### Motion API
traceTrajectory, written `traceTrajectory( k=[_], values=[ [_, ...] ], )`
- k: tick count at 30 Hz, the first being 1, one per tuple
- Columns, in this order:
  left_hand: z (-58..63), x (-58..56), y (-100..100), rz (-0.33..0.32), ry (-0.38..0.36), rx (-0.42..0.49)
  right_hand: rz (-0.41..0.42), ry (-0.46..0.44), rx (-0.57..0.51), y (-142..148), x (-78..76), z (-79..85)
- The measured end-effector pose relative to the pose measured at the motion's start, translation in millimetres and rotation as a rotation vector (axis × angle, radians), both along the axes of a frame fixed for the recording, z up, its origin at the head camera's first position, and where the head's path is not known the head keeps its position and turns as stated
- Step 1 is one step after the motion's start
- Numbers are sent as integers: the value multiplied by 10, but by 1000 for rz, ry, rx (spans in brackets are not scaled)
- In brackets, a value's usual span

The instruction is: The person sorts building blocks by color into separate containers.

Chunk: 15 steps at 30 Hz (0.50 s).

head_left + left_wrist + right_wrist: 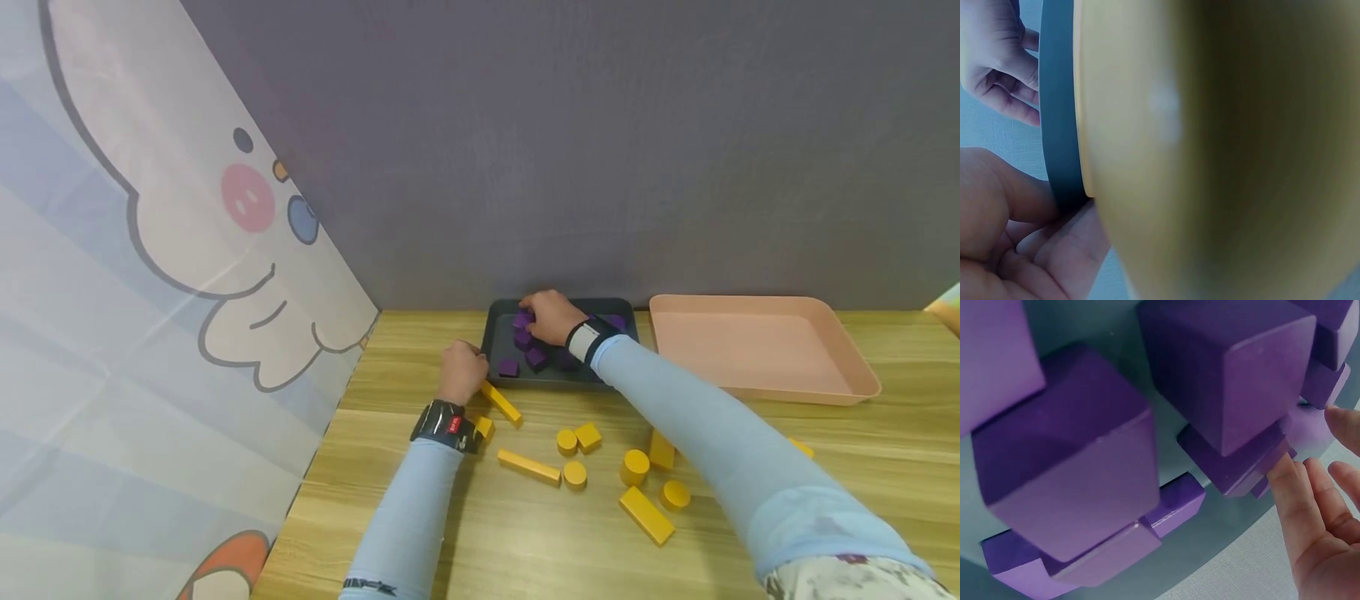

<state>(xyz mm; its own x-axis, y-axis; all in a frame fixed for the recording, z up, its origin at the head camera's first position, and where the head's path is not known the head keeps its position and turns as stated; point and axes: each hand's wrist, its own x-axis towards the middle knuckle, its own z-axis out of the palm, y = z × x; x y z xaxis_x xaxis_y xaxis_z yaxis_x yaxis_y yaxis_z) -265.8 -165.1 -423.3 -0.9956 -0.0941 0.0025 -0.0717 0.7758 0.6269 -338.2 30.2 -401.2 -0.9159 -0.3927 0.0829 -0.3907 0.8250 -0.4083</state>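
A dark tray (498,382) holding several purple blocks stands against the grey wall. My left hand (462,372) is at its near left corner, with the thumb and fingers pinching the tray's rim, as the left wrist view shows. Over the tray's left half reaches my right hand (552,317), its fingertips around a purple block (1311,430). In the right wrist view one fingertip also lies against the end of a flat purple block (1235,464). A yellow stick (501,403) lies just beside the left hand. The right hand hides part of the tray's contents.
Several yellow pieces lie on the wooden table nearer me, among them a long stick (529,467), a cylinder (634,467) and a rectangular block (647,516). A pink tray (757,342) stands right of the dark one. A cartoon-printed sheet (187,333) borders the table's left side.
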Motion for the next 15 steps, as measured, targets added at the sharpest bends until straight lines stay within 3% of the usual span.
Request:
traceTrajectory(
  k=[15],
  values=[
    [-22,-60,43,-35,22,12,-3,-1,1,249,106,73]
  ],
)
